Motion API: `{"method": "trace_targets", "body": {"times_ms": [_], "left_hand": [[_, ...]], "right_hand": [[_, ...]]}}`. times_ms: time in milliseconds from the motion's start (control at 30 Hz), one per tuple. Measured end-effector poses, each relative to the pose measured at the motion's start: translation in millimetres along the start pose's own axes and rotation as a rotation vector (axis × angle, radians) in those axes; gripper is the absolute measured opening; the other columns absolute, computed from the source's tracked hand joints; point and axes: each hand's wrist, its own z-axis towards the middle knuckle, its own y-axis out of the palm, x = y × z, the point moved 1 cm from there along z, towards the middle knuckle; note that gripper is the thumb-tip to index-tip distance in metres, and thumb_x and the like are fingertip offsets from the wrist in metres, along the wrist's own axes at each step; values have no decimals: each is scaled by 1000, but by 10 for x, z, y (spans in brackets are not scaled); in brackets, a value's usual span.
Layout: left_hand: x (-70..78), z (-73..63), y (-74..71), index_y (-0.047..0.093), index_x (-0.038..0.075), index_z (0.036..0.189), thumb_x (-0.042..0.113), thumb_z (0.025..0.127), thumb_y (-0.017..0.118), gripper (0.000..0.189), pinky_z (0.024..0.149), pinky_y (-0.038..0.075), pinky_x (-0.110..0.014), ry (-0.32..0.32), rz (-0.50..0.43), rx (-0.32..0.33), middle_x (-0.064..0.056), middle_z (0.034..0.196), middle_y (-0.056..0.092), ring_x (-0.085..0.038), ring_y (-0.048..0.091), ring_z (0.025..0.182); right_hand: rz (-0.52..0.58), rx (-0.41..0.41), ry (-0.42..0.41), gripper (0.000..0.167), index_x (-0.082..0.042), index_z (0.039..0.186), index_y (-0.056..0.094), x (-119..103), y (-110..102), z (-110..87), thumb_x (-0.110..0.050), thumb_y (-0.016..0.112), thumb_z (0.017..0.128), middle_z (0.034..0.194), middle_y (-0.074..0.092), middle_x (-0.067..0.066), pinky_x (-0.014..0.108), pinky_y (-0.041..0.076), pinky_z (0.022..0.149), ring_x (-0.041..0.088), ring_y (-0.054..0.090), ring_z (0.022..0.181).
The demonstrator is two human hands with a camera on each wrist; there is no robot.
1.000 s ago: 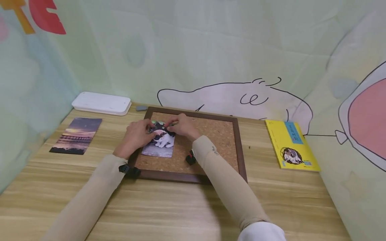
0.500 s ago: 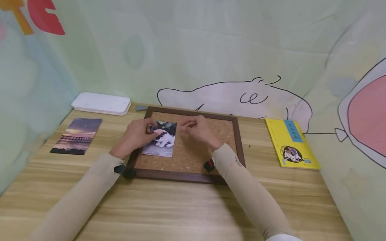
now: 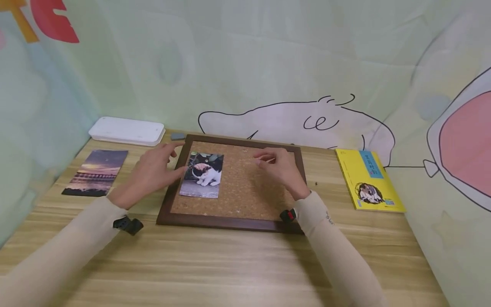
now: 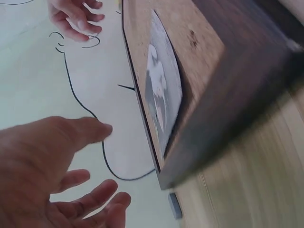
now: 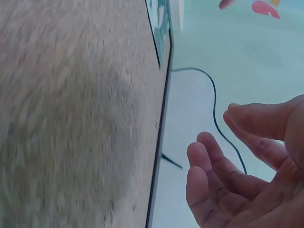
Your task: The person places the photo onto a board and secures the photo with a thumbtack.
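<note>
A cat photo (image 3: 202,175) lies on the left part of a brown-framed cork board (image 3: 245,192). A small pale dot shows near its top edge, too small to identify. In the left wrist view the photo (image 4: 161,85) bows slightly up from the cork (image 4: 194,40). My left hand (image 3: 151,172) hovers at the board's left side, thumb and fingers spread, holding nothing. Over the board's right half is my right hand (image 3: 281,168). The right wrist view shows this hand (image 5: 247,175) with loosely bent fingers and nothing visible between them.
A sunset photo (image 3: 96,172) lies on the table at left, below a white case (image 3: 126,131). A small grey block (image 3: 177,136) sits by the board's back left corner. To the right lies a yellow book (image 3: 368,181). A printed cloth wall (image 3: 245,55) stands behind.
Both hands have moved off the cat photo, the left hand leftward and the right hand rightward. The left fingers have spread from the photo's edge. The photo stays in place on the cork.
</note>
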Motion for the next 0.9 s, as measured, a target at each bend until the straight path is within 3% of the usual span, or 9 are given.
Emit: {"method": "trace_targets", "body": {"times_ms": [200,500,700,900], "left_hand": [[-149,-95,-93,45,9,161,39,93,82,83,78,54,-58,-4,12,0,-29,128,67,-45,66,107],[-406,-174,-154,47,3,158,40,91,84,85,85,53,-67,-22,79,5,-36,133,62,-53,63,112],[-641,-237,-180,47,1,157,43,94,81,84,89,51,-74,-80,102,-6,-43,142,55,-64,59,119],[-842,-270,-198,47,2,157,42,95,79,81,91,48,-74,-148,75,-14,-42,142,55,-62,56,122]], "right_hand": [[-45,56,49,25,-10,126,77,115,-226,-76,-20,69,104,127,79,12,42,62,86,32,75,108],[-92,89,187,33,-9,136,71,346,-554,-224,-23,66,107,142,69,18,52,57,102,38,65,125],[-133,93,212,33,-6,135,70,575,-711,-334,-21,66,106,140,70,21,49,59,101,39,67,122],[-146,113,287,35,-4,137,69,778,-825,-420,-22,65,107,140,69,24,41,60,93,38,69,118]]}}
